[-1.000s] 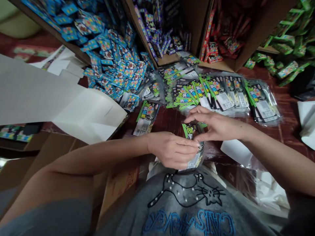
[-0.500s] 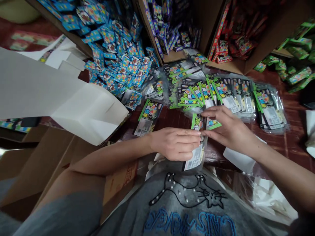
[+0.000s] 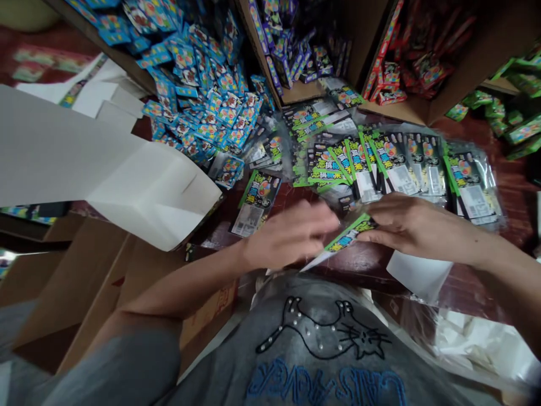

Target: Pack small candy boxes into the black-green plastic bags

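Observation:
Pinched in my right hand (image 3: 408, 225) is a flat black-and-green printed plastic pouch (image 3: 347, 235), tilted up on its edge above the table. My left hand (image 3: 291, 231) is at the pouch's left side, blurred by motion, so its fingers are unclear. A single matching pouch (image 3: 256, 202) lies flat beyond my left hand. Overlapping pouches (image 3: 393, 163) fan out across the table just past my right hand, and a further stack (image 3: 471, 183) lies to their right.
Small blue candy packets (image 3: 211, 107) spill from a box at the back left. Cardboard boxes hold purple packets (image 3: 296, 62) and red packets (image 3: 426, 73); green packets (image 3: 519, 124) lie far right. A large white card flap (image 3: 127, 180) juts in from the left.
The pouch that lay flat under my left hand is now lifted and tilted in my right hand. My left hand has come off it and shifted slightly left and up.

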`<state>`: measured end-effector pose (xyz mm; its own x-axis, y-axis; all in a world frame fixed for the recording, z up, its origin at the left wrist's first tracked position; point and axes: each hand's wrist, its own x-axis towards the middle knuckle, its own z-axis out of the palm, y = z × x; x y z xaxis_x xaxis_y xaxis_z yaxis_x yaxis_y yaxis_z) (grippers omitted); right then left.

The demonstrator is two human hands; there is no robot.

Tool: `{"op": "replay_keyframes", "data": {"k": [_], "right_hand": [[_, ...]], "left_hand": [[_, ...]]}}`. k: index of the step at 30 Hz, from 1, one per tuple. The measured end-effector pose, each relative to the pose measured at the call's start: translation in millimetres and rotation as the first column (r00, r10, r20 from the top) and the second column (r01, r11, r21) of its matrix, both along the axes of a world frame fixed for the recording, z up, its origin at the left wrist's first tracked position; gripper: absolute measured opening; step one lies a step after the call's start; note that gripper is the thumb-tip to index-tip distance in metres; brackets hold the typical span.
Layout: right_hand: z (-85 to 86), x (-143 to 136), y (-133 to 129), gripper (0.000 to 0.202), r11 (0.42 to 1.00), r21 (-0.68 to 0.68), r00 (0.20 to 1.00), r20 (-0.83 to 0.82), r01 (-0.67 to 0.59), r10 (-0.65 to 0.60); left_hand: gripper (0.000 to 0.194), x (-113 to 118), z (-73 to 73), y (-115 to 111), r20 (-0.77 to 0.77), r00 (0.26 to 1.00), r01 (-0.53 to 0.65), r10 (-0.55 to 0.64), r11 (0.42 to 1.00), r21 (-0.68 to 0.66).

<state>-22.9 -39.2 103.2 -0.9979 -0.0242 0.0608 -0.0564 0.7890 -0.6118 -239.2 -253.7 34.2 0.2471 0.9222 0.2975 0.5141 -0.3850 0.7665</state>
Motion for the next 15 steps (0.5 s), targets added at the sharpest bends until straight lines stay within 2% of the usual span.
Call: {"op": "replay_keyframes", "data": {"k": [1,2,3,5,7,9,11,13,15], "right_hand": [[3.5,0,2,0.038,1.0,0.002,0.999,0.029,-0.018,0.018],[6.4,-1,4,0.034,0.999,0.007,0.997,0.061,-0.047,0.046],[8.4,-3,5,0.032,0.997,0.013,0.994,0.086,-0.074,0.072],[8.6,-9,5,0.028,0.997,0.032,0.994,0.085,-0.073,0.07],[2.5,-13,2,0.026,0.999,0.036,0.999,0.036,-0.015,0.014],[-10.5,-14,-6,0.024,0.989,-0.01,0.987,-0.063,0.145,-0.145],[-29.4,-15,-20,0.033,0.915,-0.148,0.903,-0.166,0.375,-0.397],[-51.1,-17,-38,0.036,0.797,-0.277,0.8,-0.133,0.537,-0.586],[-71.6,-21,-58,0.035,0.723,-0.239,0.736,-0.044,0.648,-0.675]], "left_hand": [[0.018,1,-3.4,0,0.114,0.986,-0.111,0.12,0.99,-0.086],[0.028,5,-7.6,2,0.226,0.953,-0.167,0.204,0.97,-0.175],[0.043,10,-12.1,5,0.331,0.909,-0.173,0.253,0.952,-0.254],[0.065,22,-21.2,14,0.495,0.819,-0.09,0.291,0.917,-0.389],[0.063,31,-27.9,22,0.567,0.734,-0.047,0.373,0.861,-0.506],[0.052,33,-31.5,27,0.567,0.656,-0.124,0.497,0.813,-0.569],[0.047,32,-33.3,29,0.575,0.555,-0.269,0.602,0.783,-0.56],[0.047,33,-34.7,30,0.6,0.455,-0.387,0.658,0.753,-0.533],[0.046,40,-36.5,31,0.602,0.42,-0.447,0.679,0.732,-0.514]]}}
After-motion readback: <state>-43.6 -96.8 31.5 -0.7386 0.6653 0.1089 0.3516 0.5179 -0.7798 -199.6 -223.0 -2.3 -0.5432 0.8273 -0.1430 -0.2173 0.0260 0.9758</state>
